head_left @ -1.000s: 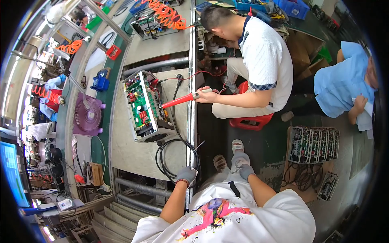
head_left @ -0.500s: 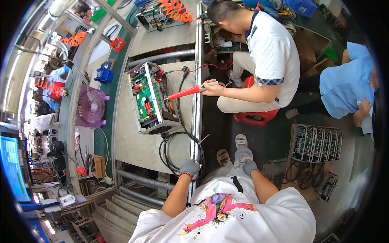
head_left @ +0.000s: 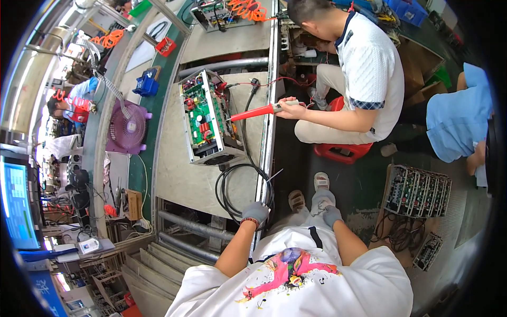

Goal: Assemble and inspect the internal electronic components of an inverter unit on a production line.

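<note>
My left hand [head_left: 255, 212], in a grey glove, is closed over the metal rail [head_left: 262, 193] along the bench's edge. It is beside the near end of a coiled black power cable [head_left: 224, 198]. My right hand [head_left: 331, 215], also gloved, lies on my thigh with its fingers stretched out and nothing visible in it. Farther up the bench stands a metal-framed electronic unit [head_left: 214, 119] with a green circuit board. A co-worker's hand [head_left: 289, 108] holds a red probe [head_left: 253, 113], its tip at the unit's right side.
The co-worker in white [head_left: 372, 68] sits on a red stool [head_left: 343, 151] right of the bench. Several framed circuit units [head_left: 420, 190] stand on the right. Another person in blue [head_left: 457, 127] is at the far right. A purple fan [head_left: 128, 127] stands left beyond the bench.
My view has shifted slightly, so the bench and co-worker appear farther right. Both my hands keep their places on the rail and thigh. The co-worker's probe stays at the unit.
</note>
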Tool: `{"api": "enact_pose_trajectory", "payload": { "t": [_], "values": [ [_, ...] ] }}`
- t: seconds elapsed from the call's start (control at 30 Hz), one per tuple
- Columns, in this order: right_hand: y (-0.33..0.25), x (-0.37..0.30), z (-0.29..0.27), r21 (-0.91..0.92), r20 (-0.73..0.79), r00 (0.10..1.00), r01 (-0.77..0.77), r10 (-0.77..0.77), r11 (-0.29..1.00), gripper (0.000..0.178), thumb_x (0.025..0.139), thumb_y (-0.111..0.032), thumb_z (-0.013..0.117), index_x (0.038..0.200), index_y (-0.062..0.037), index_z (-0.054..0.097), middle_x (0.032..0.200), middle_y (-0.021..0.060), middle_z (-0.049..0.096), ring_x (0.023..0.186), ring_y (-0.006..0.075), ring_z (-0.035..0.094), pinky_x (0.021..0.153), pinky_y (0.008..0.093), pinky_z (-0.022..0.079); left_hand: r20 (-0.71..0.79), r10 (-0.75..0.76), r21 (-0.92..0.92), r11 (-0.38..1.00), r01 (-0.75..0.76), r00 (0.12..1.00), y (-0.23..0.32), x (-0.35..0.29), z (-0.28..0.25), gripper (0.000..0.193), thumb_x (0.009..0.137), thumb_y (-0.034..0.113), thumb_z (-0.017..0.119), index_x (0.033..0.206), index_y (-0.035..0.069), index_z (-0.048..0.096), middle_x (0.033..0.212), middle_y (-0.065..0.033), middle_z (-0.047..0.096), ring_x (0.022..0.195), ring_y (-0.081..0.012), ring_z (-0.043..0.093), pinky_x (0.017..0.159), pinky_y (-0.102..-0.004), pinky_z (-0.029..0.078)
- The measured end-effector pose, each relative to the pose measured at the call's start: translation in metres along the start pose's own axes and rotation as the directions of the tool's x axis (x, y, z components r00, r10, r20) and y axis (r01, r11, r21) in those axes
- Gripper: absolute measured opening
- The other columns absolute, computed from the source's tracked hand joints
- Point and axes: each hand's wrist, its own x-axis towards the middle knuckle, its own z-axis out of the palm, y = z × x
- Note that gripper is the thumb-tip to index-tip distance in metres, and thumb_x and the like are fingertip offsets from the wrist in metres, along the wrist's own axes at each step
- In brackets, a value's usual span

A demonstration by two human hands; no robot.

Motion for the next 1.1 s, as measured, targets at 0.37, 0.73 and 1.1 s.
{"api": "enact_pose_trajectory", "payload": {
  "t": [0.37, 0.73, 1.1],
  "values": [
    [0.006, -0.002, 0.002, 0.055, 0.001, 1.0, -0.024, 0.024, 0.998, 0.03, 0.08, -0.022, 0.054, 0.104, -0.0069, 0.064, 0.106, 0.0199, 0.063, 0.099, 0.036, 0.06, 0.087, 0.0404, 0.048, 0.0, 0.011, 0.061, 0.998, -0.011, 1.0, 0.002, -0.001, 0.003, 0.042, 0.085, 0.04, 0.048, 0.101, 0.007, 0.067, 0.103, -0.0196, 0.064, 0.098, -0.0377, 0.06, 0.086, -0.0433, 0.047],
    [0.011, 0.003, 0.009, 0.034, -0.02, 1.0, 0.006, -0.005, 0.999, 0.029, 0.08, -0.022, 0.053, 0.101, -0.0055, 0.063, 0.104, 0.0197, 0.063, 0.098, 0.0366, 0.06, 0.086, 0.0409, 0.048, 0.018, 0.025, 0.067, 0.997, -0.026, 1.0, 0.003, 0.0, -0.001, 0.037, 0.083, 0.034, 0.05, 0.103, 0.007, 0.067, 0.107, -0.0188, 0.064, 0.101, -0.0367, 0.06, 0.086, -0.0436, 0.047],
    [-0.005, -0.004, -0.006, 0.076, 0.037, 0.995, -0.092, 0.089, 0.993, 0.035, 0.079, -0.02, 0.053, 0.109, -0.0054, 0.063, 0.11, 0.0215, 0.062, 0.103, 0.036, 0.059, 0.091, 0.039, 0.047, 0.02, 0.023, 0.053, 0.998, -0.024, 1.0, 0.003, 0.001, -0.004, 0.042, 0.083, 0.038, 0.048, 0.105, 0.007, 0.066, 0.106, -0.02, 0.064, 0.101, -0.0373, 0.06, 0.088, -0.0435, 0.047]
  ]
}}
